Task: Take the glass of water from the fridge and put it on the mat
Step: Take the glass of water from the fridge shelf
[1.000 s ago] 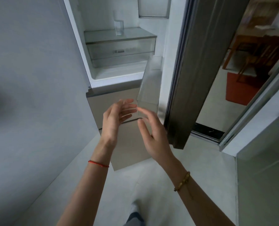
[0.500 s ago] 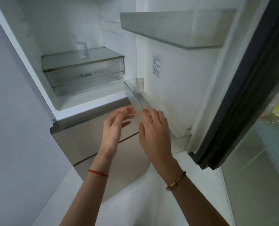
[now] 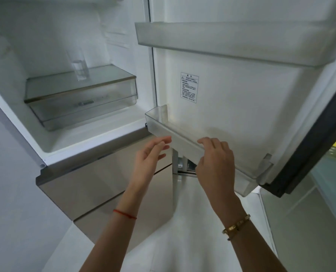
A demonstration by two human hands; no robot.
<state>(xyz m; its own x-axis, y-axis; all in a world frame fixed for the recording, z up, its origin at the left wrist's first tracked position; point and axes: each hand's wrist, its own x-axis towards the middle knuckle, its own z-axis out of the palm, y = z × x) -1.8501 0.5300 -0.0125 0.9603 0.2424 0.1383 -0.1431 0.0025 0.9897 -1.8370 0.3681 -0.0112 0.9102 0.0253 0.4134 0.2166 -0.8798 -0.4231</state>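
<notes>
Right of centre, on the white inner wall of the open fridge door (image 3: 241, 99), a small printed label (image 3: 189, 87) carries blue text too fine to read. Upper left of the frame, the glass of water (image 3: 80, 64) stands upright on the glass shelf (image 3: 104, 75) above a clear drawer (image 3: 84, 107). Two clear door bins jut out, one at top right (image 3: 232, 44), one lower (image 3: 183, 142). Near the middle of the frame the left hand (image 3: 149, 160) hangs with a spread, empty grip just beside the lower bin; the right hand (image 3: 215, 163) lies over that bin's front rail, fingers (image 3: 208, 141) curled loosely, grip holding nothing. Both hands are well apart from the glass.
</notes>
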